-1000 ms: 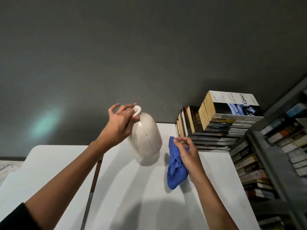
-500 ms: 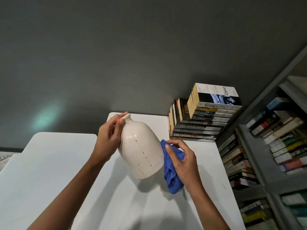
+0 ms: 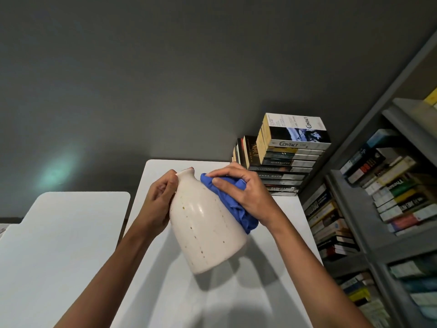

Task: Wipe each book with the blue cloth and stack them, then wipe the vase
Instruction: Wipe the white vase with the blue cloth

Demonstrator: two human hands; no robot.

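A cream speckled vase [image 3: 205, 223] is held tilted above the white table [image 3: 179, 299], its narrow neck pointing away from me. My left hand [image 3: 160, 200] grips its neck and shoulder from the left. My right hand [image 3: 238, 192] holds the bunched blue cloth [image 3: 234, 204] and presses it against the vase's upper right side; cloth hangs down below the palm. A stack of several paperback books [image 3: 286, 159] lies at the table's far right corner, with more books standing upright just left of it.
A grey bookshelf [image 3: 369, 209] packed with books runs along the right side, close to the table edge. A second white table [image 3: 61, 237] sits to the left across a narrow gap. A dark grey wall rises behind.
The vase has been lifted off the table and brought closer to me. My right hand has moved the cloth up from beside the vase's lower flank onto its shoulder.
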